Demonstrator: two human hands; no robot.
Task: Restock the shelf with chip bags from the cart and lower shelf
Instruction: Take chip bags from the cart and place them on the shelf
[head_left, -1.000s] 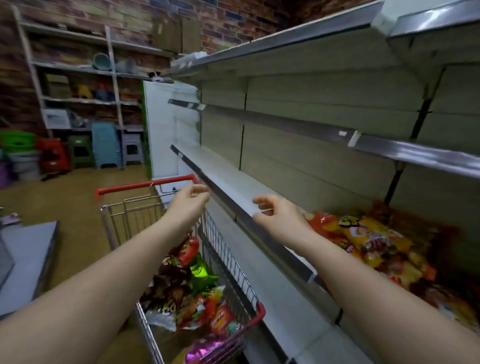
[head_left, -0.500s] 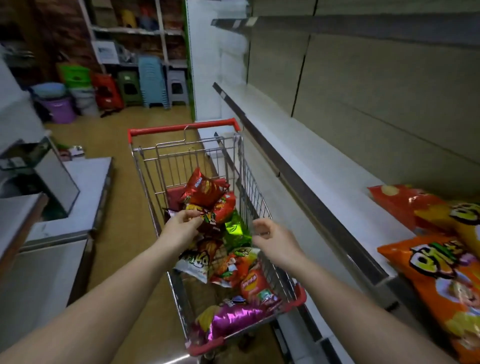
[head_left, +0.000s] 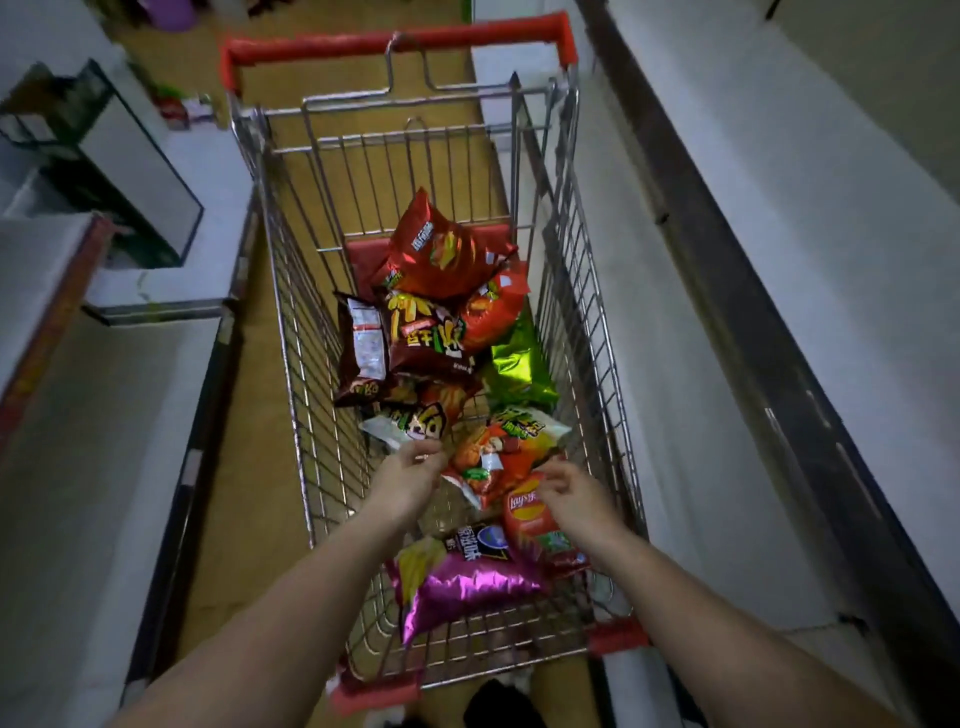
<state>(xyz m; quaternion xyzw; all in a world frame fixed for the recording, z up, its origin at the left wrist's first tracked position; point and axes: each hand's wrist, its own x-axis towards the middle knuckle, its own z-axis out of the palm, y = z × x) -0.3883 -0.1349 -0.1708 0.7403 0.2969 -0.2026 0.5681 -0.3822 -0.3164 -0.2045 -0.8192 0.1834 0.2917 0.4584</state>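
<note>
Both hands are lowered into the wire cart (head_left: 582, 291); the left hand (head_left: 408, 480) and right hand (head_left: 574, 496) have loosely curled fingers with nothing gripped, chip bags (head_left: 415, 332) lie just beyond the fingertips, tan floor (head_left: 239, 467) is seen to their left, and a white shelf (head_left: 810, 218) to their right.

Wire cart (head_left: 291, 291), red handle at 12 o'clock, holds a loose pile of chip bags (head_left: 431, 332): red ones far end, green foil bag (head_left: 519, 364) at 3 o'clock side, magenta foil bag (head_left: 467, 587) at 6 o'clock.
</note>
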